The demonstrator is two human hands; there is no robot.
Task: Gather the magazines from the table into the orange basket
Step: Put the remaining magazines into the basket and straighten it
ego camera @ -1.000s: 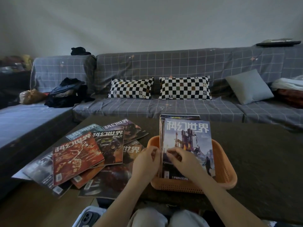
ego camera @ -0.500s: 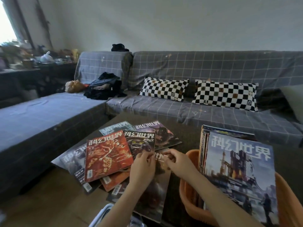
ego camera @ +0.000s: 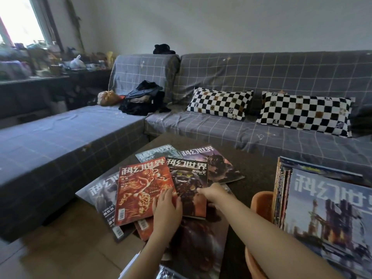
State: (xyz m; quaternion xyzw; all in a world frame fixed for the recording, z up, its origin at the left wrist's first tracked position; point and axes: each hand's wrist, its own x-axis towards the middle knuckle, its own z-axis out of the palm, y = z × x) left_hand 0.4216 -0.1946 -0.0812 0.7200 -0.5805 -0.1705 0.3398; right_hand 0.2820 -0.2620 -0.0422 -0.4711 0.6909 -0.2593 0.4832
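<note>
Several magazines lie fanned out on the dark table (ego camera: 253,168). A red-covered magazine (ego camera: 141,188) lies on top at the left, and a dark robot-cover magazine (ego camera: 189,178) lies beside it. My left hand (ego camera: 167,206) rests flat across the seam between these two. My right hand (ego camera: 213,195) pinches the right edge of the dark robot-cover magazine, thumb on top. At the right stands the orange basket (ego camera: 259,202), holding several upright magazines. The front magazine in it has a blue rocket cover (ego camera: 330,218).
A grey checked sofa (ego camera: 221,127) wraps round the table's far and left sides. On it are two checkerboard pillows (ego camera: 219,102) and a black bag (ego camera: 143,99). Tiled floor (ego camera: 66,248) shows at the lower left.
The view swung left, away from the basket. Both hands left the blue magazine in the basket and reached the fanned pile. Left hand now lies on the covers, right hand holds the dark magazine's edge.
</note>
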